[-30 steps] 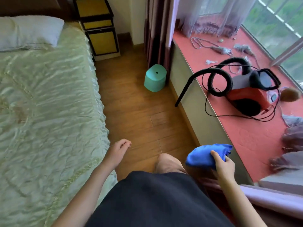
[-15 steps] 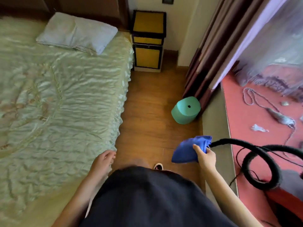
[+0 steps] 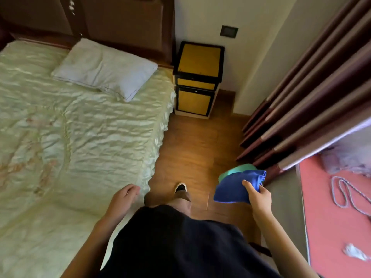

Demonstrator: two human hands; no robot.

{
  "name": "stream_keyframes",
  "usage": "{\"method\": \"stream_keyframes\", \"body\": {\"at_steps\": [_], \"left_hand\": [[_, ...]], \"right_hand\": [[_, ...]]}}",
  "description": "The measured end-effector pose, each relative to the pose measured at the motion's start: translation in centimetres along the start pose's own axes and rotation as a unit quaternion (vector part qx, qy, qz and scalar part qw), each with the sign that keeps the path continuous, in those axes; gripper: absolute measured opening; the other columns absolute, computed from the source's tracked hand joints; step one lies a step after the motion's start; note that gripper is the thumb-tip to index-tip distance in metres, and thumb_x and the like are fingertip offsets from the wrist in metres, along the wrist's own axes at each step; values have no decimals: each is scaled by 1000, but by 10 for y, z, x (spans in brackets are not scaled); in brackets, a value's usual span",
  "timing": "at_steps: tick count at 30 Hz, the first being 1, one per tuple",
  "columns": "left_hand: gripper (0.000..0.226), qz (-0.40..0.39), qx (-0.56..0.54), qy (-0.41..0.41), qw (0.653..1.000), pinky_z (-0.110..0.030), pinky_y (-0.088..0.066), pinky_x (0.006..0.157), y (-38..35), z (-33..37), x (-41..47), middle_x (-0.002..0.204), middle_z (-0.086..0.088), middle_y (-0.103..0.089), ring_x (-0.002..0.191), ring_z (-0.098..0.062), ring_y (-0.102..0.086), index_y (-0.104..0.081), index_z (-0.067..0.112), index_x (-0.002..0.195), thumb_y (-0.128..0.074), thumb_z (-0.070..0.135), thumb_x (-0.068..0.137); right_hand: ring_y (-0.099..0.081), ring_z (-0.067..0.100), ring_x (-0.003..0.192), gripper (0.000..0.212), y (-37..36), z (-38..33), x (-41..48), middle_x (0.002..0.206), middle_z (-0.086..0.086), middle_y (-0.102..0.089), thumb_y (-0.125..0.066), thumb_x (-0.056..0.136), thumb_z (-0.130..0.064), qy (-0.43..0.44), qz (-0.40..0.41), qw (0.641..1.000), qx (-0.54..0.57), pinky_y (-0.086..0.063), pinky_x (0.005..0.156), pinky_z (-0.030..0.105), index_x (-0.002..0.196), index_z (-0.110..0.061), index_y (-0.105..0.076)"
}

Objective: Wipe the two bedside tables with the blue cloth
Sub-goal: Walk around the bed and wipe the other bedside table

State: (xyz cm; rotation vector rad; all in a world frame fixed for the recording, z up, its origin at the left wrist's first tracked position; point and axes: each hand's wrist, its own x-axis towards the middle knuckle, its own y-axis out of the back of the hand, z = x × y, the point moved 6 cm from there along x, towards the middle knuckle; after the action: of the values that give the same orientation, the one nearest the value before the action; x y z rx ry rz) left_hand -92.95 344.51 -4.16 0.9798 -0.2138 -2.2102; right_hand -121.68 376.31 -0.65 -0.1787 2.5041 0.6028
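A bunched blue cloth (image 3: 232, 187) hangs in my right hand (image 3: 258, 195), low on the right above the wooden floor. A bedside table (image 3: 198, 63) with a yellow top, black trim and two yellow drawer fronts stands ahead against the wall, right of the bed's headboard. It is well beyond both hands. My left hand (image 3: 123, 198) swings loosely by the bed's edge, fingers curled, holding nothing. Only one bedside table is in view.
A bed (image 3: 80, 137) with a pale green cover and a white pillow (image 3: 104, 69) fills the left. A teal stool (image 3: 239, 170) sits on the floor behind the cloth. Dark curtains (image 3: 301, 101) and a red window ledge (image 3: 331, 217) with cords run along the right.
The view has swung left and forward along the aisle. The bedside table is nearer and more central, the vacuum cleaner has left the frame, and the cloth stays in my right hand.
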Motion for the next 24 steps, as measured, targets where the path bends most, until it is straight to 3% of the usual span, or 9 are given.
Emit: {"method": "stream_keyframes", "body": {"at_steps": [2, 5, 8, 11, 14, 17, 20, 24], "left_hand": [[21, -23, 19, -23, 999, -34, -47, 87, 0, 52, 44, 92, 1, -71, 92, -19, -65, -67, 23, 84, -49, 22, 96], [21, -48, 42, -61, 996, -35, -47, 88, 2, 127, 101, 91, 5, -71, 91, -16, -66, -68, 25, 84, -50, 27, 95], [23, -75, 59, -88, 992, -39, -48, 87, 0, 183, 146, 90, 0, -71, 89, -20, -66, -67, 26, 87, -48, 39, 92], [24, -95, 66, -94, 989, -34, -49, 90, -7, 218, 191, 94, 6, -72, 94, -11, -66, -67, 31, 91, -46, 44, 88], [17, -97, 68, -85, 989, -30, -48, 87, -16, 242, 236, 93, 4, -71, 95, -14, -66, -64, 30, 91, -48, 34, 94], [13, -75, 60, -65, 993, -24, -46, 82, -20, 267, 280, 96, -1, -70, 95, -14, -67, -63, 22, 95, -50, 18, 96], [8, -44, 54, -36, 997, -38, -49, 88, -19, 293, 330, 95, -3, -70, 94, -24, -67, -58, 27, 95, -53, 29, 89], [37, -20, 71, -10, 997, -45, -49, 87, -17, 338, 397, 94, -9, -68, 91, -31, -65, -51, 28, 114, -44, 42, 81]], "right_hand": [[-62, 21, 77, 13, -2, -22, 23, 88, 10, -67, -68, 85, -22, -19, 34, 999, 19, -48, 76, 36, 89, -11, -63], [-61, 24, 78, 24, -6, -54, 58, 91, 12, -66, -67, 86, -21, -39, 70, 996, 46, -45, 76, 35, 102, -5, -63], [-62, 29, 85, 26, -15, -84, 92, 96, 16, -67, -68, 85, -19, -53, 95, 992, 61, -48, 78, 38, 103, -1, -65], [-62, 30, 84, 20, -30, -116, 132, 96, 20, -68, -69, 84, -18, -62, 105, 990, 66, -51, 78, 41, 96, -3, -66], [-63, 29, 80, 23, -56, -151, 179, 94, 18, -68, -68, 85, -18, -63, 92, 991, 78, -51, 71, 36, 101, -2, -66], [-65, 33, 92, 20, -91, -192, 232, 99, 16, -68, -71, 83, -19, -53, 80, 993, 68, -53, 86, 43, 97, -7, -64], [-64, 35, 97, 26, -131, -243, 288, 106, 20, -68, -71, 83, -19, -42, 53, 997, 47, -51, 92, 45, 104, -4, -65], [-64, 37, 104, 36, -183, -314, 351, 116, 19, -67, -71, 84, -20, -23, 19, 999, 21, -51, 93, 47, 115, -1, -65]]}}
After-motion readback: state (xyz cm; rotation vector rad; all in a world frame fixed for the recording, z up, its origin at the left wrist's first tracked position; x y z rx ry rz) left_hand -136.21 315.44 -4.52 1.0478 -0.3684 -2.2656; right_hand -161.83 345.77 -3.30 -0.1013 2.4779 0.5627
